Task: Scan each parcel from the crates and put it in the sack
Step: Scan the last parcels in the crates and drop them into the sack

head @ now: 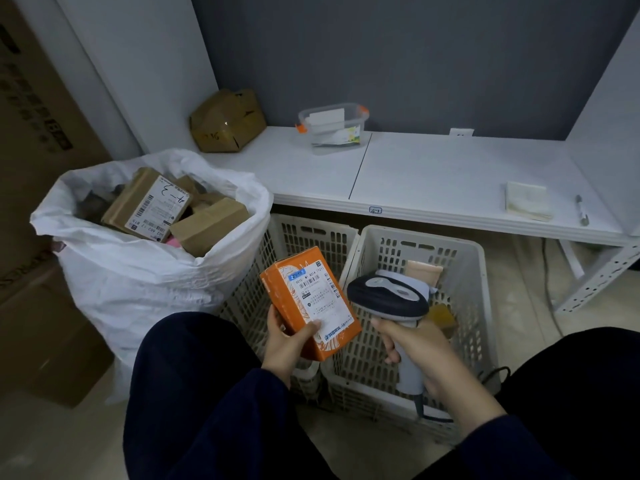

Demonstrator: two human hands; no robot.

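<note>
My left hand [289, 344] grips an orange parcel box [298, 306] by its lower end, its white shipping label facing up, above the crates. My right hand [412, 344] grips the handle of a grey and dark blue barcode scanner [389, 297], whose head sits just right of the parcel. Below them stand two white perforated crates, the left crate [308, 233] and the right crate [471, 271]. A pale parcel [424, 271] and a yellow one [441, 315] lie in the right crate. At the left stands the white sack [138, 282], holding several brown cardboard parcels.
A white shelf [433, 174] runs behind the crates, carrying a crumpled brown box [227, 121], a clear plastic tub [332, 124], a paper pad [528, 204] and a pen [581, 209]. Large cardboard cartons [38, 168] fill the left side. My dark-trousered knees frame the bottom.
</note>
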